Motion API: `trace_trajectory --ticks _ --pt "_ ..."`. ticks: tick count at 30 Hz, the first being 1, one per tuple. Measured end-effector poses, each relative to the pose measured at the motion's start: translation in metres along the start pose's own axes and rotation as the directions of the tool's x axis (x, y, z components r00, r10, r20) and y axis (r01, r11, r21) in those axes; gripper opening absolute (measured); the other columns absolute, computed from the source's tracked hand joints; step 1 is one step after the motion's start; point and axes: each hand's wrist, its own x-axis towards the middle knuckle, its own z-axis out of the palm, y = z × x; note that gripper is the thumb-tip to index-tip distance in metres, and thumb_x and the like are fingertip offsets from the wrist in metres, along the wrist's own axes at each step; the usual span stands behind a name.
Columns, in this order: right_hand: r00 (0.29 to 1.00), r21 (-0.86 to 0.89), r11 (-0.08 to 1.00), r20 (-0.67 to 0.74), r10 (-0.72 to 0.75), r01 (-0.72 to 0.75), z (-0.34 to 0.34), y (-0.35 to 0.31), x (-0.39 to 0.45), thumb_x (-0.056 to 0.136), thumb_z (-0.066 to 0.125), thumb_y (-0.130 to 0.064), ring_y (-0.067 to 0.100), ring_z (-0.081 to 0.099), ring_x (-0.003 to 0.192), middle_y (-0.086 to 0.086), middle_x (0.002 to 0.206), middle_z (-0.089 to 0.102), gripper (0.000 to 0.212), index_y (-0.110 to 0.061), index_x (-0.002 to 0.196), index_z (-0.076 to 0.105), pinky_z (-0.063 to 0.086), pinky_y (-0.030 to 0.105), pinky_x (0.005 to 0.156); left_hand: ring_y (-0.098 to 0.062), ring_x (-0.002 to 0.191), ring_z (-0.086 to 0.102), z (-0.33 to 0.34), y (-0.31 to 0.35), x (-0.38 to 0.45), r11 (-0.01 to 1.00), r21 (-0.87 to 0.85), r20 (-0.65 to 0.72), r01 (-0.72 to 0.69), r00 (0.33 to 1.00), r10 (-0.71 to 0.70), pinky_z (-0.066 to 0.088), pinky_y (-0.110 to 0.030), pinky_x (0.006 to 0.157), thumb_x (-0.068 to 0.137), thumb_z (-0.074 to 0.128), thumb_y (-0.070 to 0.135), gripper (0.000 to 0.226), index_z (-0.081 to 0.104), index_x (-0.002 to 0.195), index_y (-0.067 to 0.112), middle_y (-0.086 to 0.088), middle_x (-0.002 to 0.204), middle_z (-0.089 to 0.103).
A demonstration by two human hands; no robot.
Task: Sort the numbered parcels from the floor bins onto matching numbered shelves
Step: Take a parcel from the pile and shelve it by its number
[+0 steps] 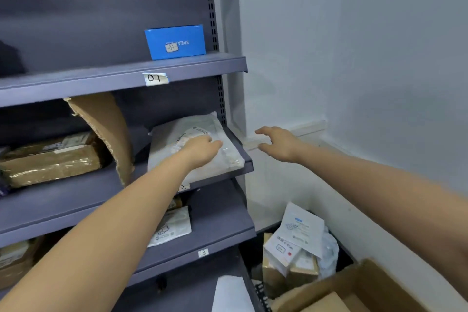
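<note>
Shelving (121, 78) in dark grey metal fills the left of the view, a pale wall on the right. Top shelf carries a blue box (175, 42) standing upside down, a small numbered sticker on its face; the shelf edge below it bears a paper label (155, 78) reading "01".

Second shelf down — a white plastic parcel (197, 144) lies flat at the right end, its printed label facing up. Left hand (202, 148) rests on top of this parcel, palm down, fingers bent and pressing on the plastic; whether they actually pinch it I cannot tell. Right hand (277, 143) hangs in the air just off the right end of the same shelf, fingers spread and loosely curved, holding nothing, clear of the parcel.

Further left on that shelf: a torn cardboard flap (106, 129) standing upright, and beside it a brown taped box (50, 159) lying flat.

Third shelf holds a small white mailer (174, 229), partly hidden behind the left forearm; the edge label (203, 252) there reads "13".

Floor, lower right — a dark bin (344, 253) against the wall, heaped with white mailers (298, 233) and small brown boxes, numbers on some stickers too small to read. An open cardboard carton (367, 284) sits nearest the camera.
</note>
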Motion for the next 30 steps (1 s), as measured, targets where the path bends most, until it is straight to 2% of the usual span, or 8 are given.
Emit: trace_trajectory --ticks 2,6,11,16,19,23,26,30 --pt "1.0 -0.035 0.999 -0.022 0.007 -0.008 -0.009 0.015 -0.02 0.098 0.049 -0.028 0.027 0.042 0.132 0.01 0.147 0.041 0.051 -0.02 0.147 0.036 0.034 0.035 0.104 -0.024 0.142 0.031 0.013 0.023 -0.01 0.997 -0.018 -0.007 -0.078 0.997 0.078 0.026 -0.035 0.111 0.101 0.038 0.042 0.057 0.034 0.149 0.013 -0.004 0.155 0.033" --pt "0.998 -0.071 0.997 -0.052 0.026 -0.03 -0.025 0.046 -0.058 0.098 0.049 -0.028 0.026 0.039 0.136 0.009 0.149 0.039 0.053 -0.02 0.148 0.033 0.034 0.036 0.108 -0.026 0.13 0.045 0.043 0.063 -0.018 0.974 0.02 -0.005 -0.225 0.974 0.225 0.035 -0.032 0.102 0.099 0.044 0.039 0.049 0.044 0.141 0.013 -0.006 0.144 0.047" --pt "0.994 -0.113 0.989 -0.055 0.09 -0.095 -0.029 0.095 -0.109 0.096 0.051 -0.029 0.024 0.04 0.135 0.006 0.15 0.039 0.057 -0.021 0.149 0.032 0.034 0.036 0.11 -0.026 0.135 0.041 0.095 0.109 -0.015 0.929 0.032 0.066 -0.368 0.929 0.365 0.033 -0.035 0.108 0.098 0.047 0.037 0.053 0.039 0.146 0.015 -0.005 0.151 0.04" --pt "0.976 -0.104 0.97 -0.036 0.217 -0.219 -0.009 0.146 -0.156 0.096 0.052 -0.031 0.023 0.041 0.134 0.006 0.149 0.041 0.057 -0.021 0.149 0.032 0.034 0.035 0.109 -0.027 0.131 0.045 0.163 0.138 -0.005 0.888 0.023 0.171 -0.459 0.877 0.449 0.035 -0.042 0.109 0.096 0.049 0.037 0.053 0.042 0.144 0.016 -0.005 0.148 0.044" --pt "0.948 -0.093 0.943 -0.026 0.318 -0.319 0.017 0.176 -0.182 0.097 0.051 -0.032 0.024 0.04 0.135 0.006 0.15 0.04 0.056 -0.021 0.149 0.032 0.034 0.039 0.111 -0.027 0.131 0.045 0.21 0.148 0.003 0.843 0.03 0.275 -0.537 0.815 0.51 0.035 -0.043 0.109 0.096 0.049 0.038 0.052 0.043 0.143 0.016 -0.004 0.147 0.045" --pt "0.862 -0.011 0.862 -0.009 0.506 -0.506 0.058 0.211 -0.219 0.097 0.051 -0.033 0.024 0.043 0.133 0.006 0.148 0.042 0.055 -0.022 0.148 0.033 0.037 0.04 0.109 -0.024 0.131 0.045 0.276 0.155 0.005 0.787 -0.02 0.448 -0.617 0.698 0.559 0.036 -0.037 0.105 0.096 0.049 0.038 0.052 0.042 0.143 0.017 -0.004 0.146 0.046" --pt "0.752 0.047 0.751 0.043 0.658 -0.659 0.089 0.232 -0.248 0.097 0.052 -0.032 0.025 0.045 0.131 0.008 0.145 0.045 0.055 -0.02 0.147 0.035 0.037 0.036 0.107 -0.025 0.129 0.045 0.323 0.158 0.004 0.733 -0.032 0.563 -0.679 0.594 0.574 0.036 -0.037 0.102 0.097 0.048 0.038 0.049 0.044 0.141 0.017 -0.005 0.143 0.048" --pt "0.6 0.103 0.593 0.057 0.798 -0.799 0.122 0.25 -0.285 0.097 0.052 -0.031 0.023 0.044 0.133 0.004 0.148 0.043 0.056 -0.021 0.149 0.033 0.038 0.038 0.107 -0.024 0.128 0.046 0.378 0.165 0.004 0.683 -0.111 0.686 -0.722 0.442 0.579 0.037 -0.034 0.099 0.097 0.05 0.038 0.052 0.04 0.144 0.017 -0.005 0.145 0.046"
